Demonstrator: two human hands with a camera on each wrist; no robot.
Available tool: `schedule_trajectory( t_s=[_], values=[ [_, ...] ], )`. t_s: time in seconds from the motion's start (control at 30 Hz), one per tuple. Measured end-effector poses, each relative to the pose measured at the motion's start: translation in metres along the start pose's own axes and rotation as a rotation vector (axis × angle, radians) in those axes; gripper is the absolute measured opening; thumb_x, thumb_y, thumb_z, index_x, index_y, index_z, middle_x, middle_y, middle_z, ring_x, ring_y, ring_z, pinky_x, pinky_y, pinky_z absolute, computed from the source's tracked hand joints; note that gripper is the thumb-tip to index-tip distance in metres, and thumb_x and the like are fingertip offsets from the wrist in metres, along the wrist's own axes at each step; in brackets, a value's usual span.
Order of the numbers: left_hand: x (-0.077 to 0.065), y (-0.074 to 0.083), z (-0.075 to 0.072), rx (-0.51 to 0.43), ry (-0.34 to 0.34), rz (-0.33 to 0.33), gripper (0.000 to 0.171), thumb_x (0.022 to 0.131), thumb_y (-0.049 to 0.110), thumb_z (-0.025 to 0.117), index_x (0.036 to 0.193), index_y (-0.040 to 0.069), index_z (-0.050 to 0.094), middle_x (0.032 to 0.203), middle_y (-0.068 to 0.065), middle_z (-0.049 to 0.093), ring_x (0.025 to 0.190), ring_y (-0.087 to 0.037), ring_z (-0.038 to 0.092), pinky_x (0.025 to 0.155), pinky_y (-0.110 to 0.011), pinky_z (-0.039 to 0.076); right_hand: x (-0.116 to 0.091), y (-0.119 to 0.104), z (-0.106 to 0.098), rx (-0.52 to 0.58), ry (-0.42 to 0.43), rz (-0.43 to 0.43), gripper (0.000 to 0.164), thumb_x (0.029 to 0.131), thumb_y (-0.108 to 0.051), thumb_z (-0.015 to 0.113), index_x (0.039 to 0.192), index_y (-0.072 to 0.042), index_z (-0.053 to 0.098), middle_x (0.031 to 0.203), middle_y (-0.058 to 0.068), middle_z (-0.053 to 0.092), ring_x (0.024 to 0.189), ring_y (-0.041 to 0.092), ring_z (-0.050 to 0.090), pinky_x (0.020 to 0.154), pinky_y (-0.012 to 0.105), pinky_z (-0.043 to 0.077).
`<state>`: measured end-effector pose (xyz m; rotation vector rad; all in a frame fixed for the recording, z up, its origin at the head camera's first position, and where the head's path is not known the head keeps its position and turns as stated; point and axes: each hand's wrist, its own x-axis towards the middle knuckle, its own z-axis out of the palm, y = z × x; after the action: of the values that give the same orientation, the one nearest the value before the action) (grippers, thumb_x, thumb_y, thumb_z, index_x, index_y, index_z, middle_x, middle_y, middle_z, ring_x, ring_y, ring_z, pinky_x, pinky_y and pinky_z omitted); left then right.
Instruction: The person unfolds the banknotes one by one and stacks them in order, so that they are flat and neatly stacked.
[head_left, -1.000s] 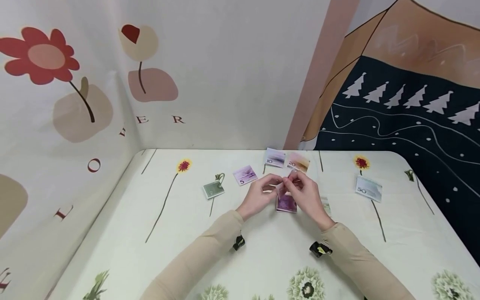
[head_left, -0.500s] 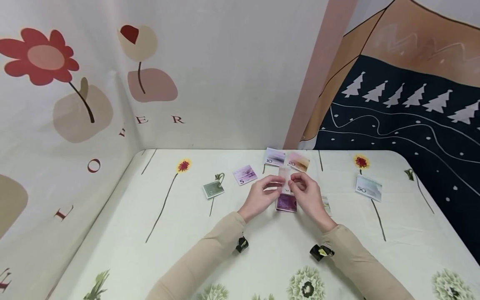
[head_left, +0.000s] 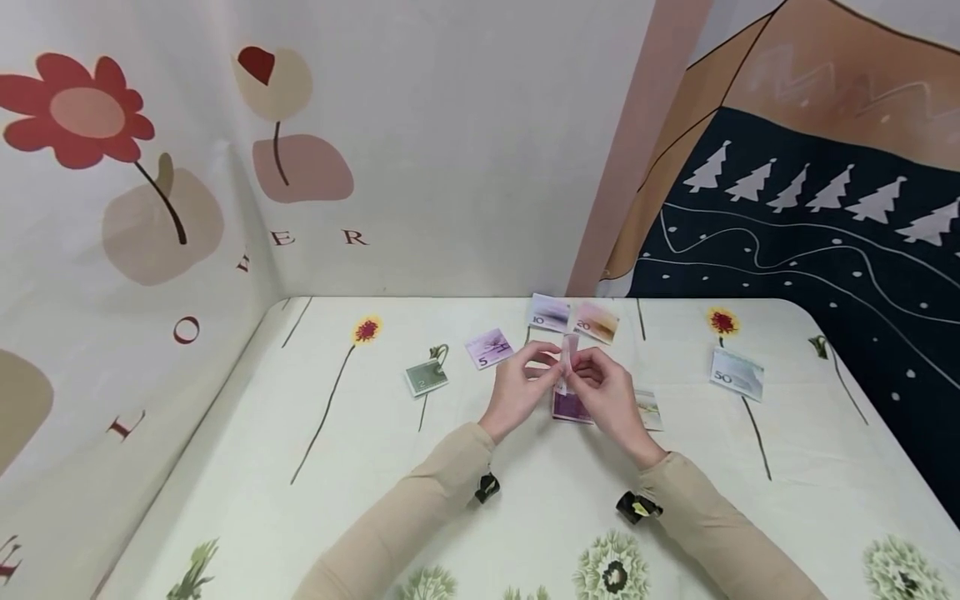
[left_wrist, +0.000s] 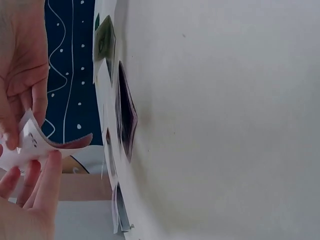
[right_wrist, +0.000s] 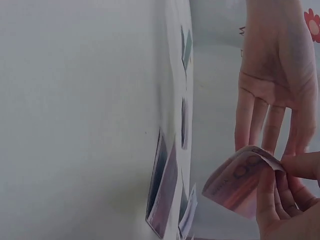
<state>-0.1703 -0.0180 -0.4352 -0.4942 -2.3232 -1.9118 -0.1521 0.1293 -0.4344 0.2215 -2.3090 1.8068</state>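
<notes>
Both hands hold a pinkish banknote [head_left: 567, 354] upright, above a small stack of purple banknotes [head_left: 570, 407]. My left hand [head_left: 522, 385] pinches its left side between thumb and fingers. On the other side my right hand [head_left: 606, 392] grips it with thumb and fingertips. Seen from the right wrist, the note [right_wrist: 235, 181] is bent over and shows large printed zeros. The left wrist view shows its paler side [left_wrist: 37, 147], curved, with the fingertips of both hands on it.
Around the stack lie banknotes marked 5 [head_left: 489, 348], 10 [head_left: 550, 313] and 20 [head_left: 596, 322], plus a green one [head_left: 427, 377]. A 50 note [head_left: 737, 374] lies far right; another note [head_left: 648, 409] is partly behind the right hand. A flower-printed cloth [head_left: 375, 425] covers the table.
The banknote was bunched between the fingertips, then was held out flat, and now looks narrower and curved. Both hands stay over the stack, moving only slightly; the other notes lie unmoved.
</notes>
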Motion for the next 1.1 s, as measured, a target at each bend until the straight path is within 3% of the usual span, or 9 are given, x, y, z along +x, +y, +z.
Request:
schedule_trajectory(
  t_s=[0.23, 0.37, 0.53, 0.63, 0.87, 1.1],
  values=[
    [-0.003, 0.000, -0.003, -0.044, 0.017, -0.048, 0.024, 0.088, 0.007, 0.070, 0.110, 0.001, 0.065, 0.092, -0.018, 0.067, 0.076, -0.031, 0.069, 0.065, -0.031, 0.058, -0.004, 0.001, 0.005, 0.030, -0.029, -0.032, 0.011, 0.085, 0.012, 0.064, 0.095, 0.008, 0.062, 0.090, 0.020, 0.064, 0.079, 0.012, 0.063, 0.072, 0.017, 0.053],
    [-0.008, 0.011, -0.011, -0.094, -0.008, -0.069, 0.023, 0.090, -0.001, 0.064, 0.112, -0.007, 0.062, 0.095, -0.025, 0.064, 0.078, -0.040, 0.068, 0.068, -0.041, 0.058, -0.004, 0.001, 0.006, 0.051, -0.039, -0.020, 0.011, 0.085, 0.010, 0.066, 0.095, 0.008, 0.062, 0.090, 0.020, 0.064, 0.078, 0.011, 0.064, 0.072, 0.018, 0.054],
    [-0.013, 0.033, -0.024, -0.049, 0.039, -0.051, 0.021, 0.089, -0.009, 0.057, 0.109, -0.014, 0.062, 0.098, -0.029, 0.064, 0.086, -0.040, 0.066, 0.071, -0.035, 0.057, -0.003, 0.004, 0.006, 0.080, -0.034, 0.017, 0.010, 0.085, 0.009, 0.066, 0.094, 0.010, 0.062, 0.090, 0.023, 0.063, 0.077, 0.009, 0.062, 0.071, 0.016, 0.052],
    [-0.013, 0.034, -0.030, -0.044, 0.065, -0.054, 0.021, 0.089, -0.010, 0.057, 0.109, -0.016, 0.062, 0.098, -0.030, 0.064, 0.089, -0.041, 0.064, 0.072, -0.030, 0.057, -0.002, 0.004, 0.005, 0.086, -0.030, 0.042, 0.010, 0.085, 0.009, 0.066, 0.095, 0.011, 0.062, 0.091, 0.024, 0.063, 0.078, 0.008, 0.062, 0.071, 0.016, 0.051],
    [-0.006, -0.002, -0.037, -0.067, 0.096, -0.096, 0.022, 0.090, -0.007, 0.060, 0.111, -0.013, 0.063, 0.095, -0.030, 0.066, 0.086, -0.042, 0.066, 0.070, -0.042, 0.058, 0.001, 0.006, 0.001, 0.066, -0.015, 0.067, 0.012, 0.085, 0.010, 0.065, 0.097, 0.011, 0.061, 0.092, 0.025, 0.062, 0.077, 0.006, 0.061, 0.073, 0.016, 0.052],
    [-0.006, -0.016, -0.050, -0.019, 0.194, -0.074, 0.021, 0.089, -0.007, 0.060, 0.110, -0.008, 0.065, 0.095, -0.024, 0.069, 0.084, -0.034, 0.069, 0.067, -0.027, 0.057, 0.003, 0.007, -0.010, -0.009, 0.037, 0.087, 0.013, 0.087, 0.006, 0.065, 0.099, 0.009, 0.061, 0.094, 0.023, 0.064, 0.077, 0.002, 0.062, 0.070, 0.014, 0.051]
  ],
)
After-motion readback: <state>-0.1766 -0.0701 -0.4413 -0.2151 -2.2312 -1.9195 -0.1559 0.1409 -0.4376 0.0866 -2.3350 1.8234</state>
